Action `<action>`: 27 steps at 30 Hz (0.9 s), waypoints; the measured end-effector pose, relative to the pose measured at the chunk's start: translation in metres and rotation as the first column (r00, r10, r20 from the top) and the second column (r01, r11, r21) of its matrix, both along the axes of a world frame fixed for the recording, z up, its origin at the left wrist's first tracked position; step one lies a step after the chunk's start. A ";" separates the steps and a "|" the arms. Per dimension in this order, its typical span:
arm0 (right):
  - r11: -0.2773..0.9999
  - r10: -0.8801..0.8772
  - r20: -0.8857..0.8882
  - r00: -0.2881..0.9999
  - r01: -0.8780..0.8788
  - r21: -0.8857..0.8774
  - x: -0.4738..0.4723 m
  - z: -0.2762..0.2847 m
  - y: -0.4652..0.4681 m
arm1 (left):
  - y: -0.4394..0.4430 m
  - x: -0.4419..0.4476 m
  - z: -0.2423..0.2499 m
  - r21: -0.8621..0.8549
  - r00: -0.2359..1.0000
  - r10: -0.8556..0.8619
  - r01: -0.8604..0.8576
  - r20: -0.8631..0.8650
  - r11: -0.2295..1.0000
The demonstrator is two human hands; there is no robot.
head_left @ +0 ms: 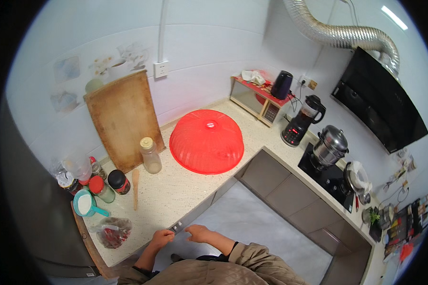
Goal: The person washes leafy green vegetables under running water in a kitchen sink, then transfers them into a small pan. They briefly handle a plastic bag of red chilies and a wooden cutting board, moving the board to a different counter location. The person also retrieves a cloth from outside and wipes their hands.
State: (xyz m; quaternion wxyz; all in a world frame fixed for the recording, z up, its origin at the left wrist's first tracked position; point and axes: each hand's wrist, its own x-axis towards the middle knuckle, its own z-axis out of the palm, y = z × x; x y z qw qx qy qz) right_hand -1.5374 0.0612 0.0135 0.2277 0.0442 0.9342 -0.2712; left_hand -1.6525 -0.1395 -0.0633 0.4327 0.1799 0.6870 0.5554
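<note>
My left hand (163,238) is at the front edge of the speckled countertop (171,199), its fingers drawn together and nothing visible in them. Just to its right, my right hand (199,233) hovers over the floor in front of the cabinets, thumb and fingers slightly apart, holding nothing I can see. A clear plastic bag with red contents (115,233) lies on the counter left of my hands. Behind it stands a turquoise handled cup (87,203) of white powder. A wooden rolling pin (136,188) lies farther back, near a lidded plastic bottle (151,158).
A red plastic dome cover (207,146) sits on the counter. A wooden board (123,121) leans on the wall beside several jars (101,188). Along the right run a microwave (251,99), a blender (301,123) and a steamer pot (330,146) on a black cooktop (308,162).
</note>
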 end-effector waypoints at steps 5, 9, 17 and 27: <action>0.991 -0.131 0.005 0.991 0.131 -0.014 0.077 0.014 0.047 | 0.057 0.057 0.028 -0.018 0.988 -0.146 0.145 -0.060 0.989; 0.980 -0.200 -0.095 0.975 0.201 -0.008 0.141 0.021 0.080 | 0.105 0.103 0.048 -0.014 0.981 -0.179 0.178 -0.075 0.984; 0.868 -0.489 -0.203 0.848 0.497 -0.013 0.278 0.038 0.146 | 0.205 0.168 0.088 -0.035 0.927 -0.344 0.343 -0.152 0.939; 0.523 -0.847 -0.148 0.511 0.850 -0.057 0.408 0.029 0.164 | 0.344 0.247 0.080 -0.008 0.687 -0.719 0.722 -0.106 0.691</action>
